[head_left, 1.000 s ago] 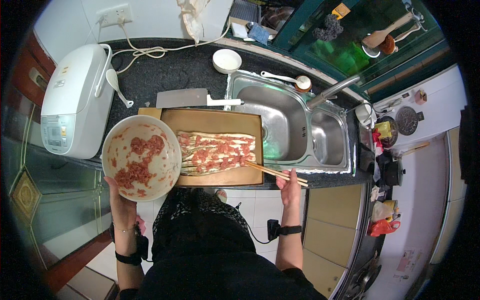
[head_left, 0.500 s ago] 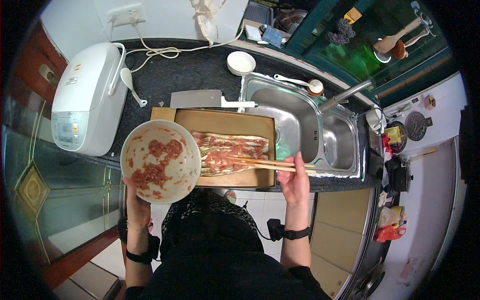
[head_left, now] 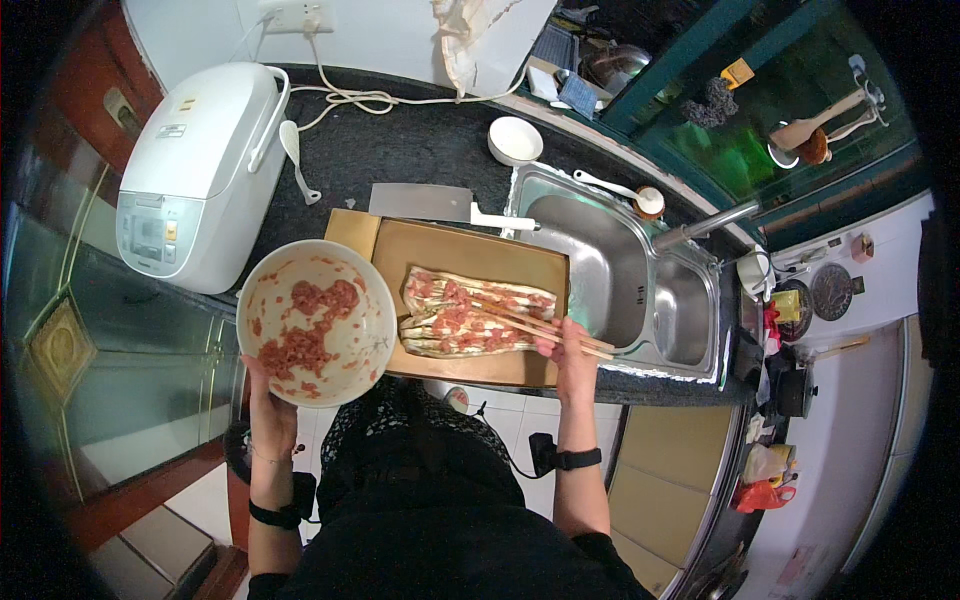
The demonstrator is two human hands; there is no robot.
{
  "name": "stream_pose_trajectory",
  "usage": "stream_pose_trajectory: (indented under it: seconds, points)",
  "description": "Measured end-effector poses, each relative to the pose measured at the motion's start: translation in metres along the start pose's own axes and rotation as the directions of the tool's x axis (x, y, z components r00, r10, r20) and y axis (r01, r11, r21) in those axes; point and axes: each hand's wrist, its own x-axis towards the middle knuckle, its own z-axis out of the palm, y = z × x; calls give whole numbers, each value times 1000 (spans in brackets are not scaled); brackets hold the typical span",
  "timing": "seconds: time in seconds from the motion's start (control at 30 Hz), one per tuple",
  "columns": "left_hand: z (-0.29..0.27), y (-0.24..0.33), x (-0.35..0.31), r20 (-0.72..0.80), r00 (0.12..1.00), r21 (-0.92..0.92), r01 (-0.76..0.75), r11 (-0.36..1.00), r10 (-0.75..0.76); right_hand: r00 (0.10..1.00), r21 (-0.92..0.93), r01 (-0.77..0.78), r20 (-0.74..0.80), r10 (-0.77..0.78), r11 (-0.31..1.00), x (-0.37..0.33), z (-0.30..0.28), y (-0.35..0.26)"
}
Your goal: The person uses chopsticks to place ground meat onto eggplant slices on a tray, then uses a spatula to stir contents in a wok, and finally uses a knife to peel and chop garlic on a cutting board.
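Observation:
My left hand [head_left: 268, 405] grips the lower rim of a white bowl [head_left: 375, 345], which is tilted toward me. Clumps of pinkish minced meat [head_left: 300, 345] cling to its inside. Closed around a pair of wooden chopsticks [head_left: 535, 325], my right hand [head_left: 572, 355] is over the right end of a gold rectangular tray [head_left: 500, 245]. The chopstick tips touch pale, flattened strips that look like split eggplant [head_left: 440, 345], with minced meat spread over them. Part of the tray's left side is hidden behind the bowl.
A cleaver [head_left: 420, 200] lies behind the tray, its white handle reaching the sink [head_left: 600, 220]. At the left stands a white rice cooker [head_left: 195, 180] with a white rice paddle [head_left: 293, 150] beside it. A small white bowl [head_left: 515, 140] sits at the back, near a white spoon [head_left: 605, 184].
My right hand and the chopsticks have moved left and slightly down over the meat-covered strips. The view has turned slightly, and the bowl stays in my left hand.

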Motion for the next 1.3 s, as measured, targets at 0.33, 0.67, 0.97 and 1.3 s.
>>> stream_pose_trajectory:
  seconds: [0.33,0.67,0.97,1.3]
  points:
    - [3,-3,2,10,1000,31,-8,999,8,996,29,81,-50,-80,996,0,5,0]
    - [5,-2,2,21,1000,52,-14,999,13,986,-55,159,-45,-162,986,0,-22,-5]
    - [13,1,0,31,999,58,-19,998,17,994,51,99,-59,-96,994,18,4,11]
    - [12,0,-4,51,999,43,-17,999,15,986,66,160,-67,-155,985,16,-9,11]
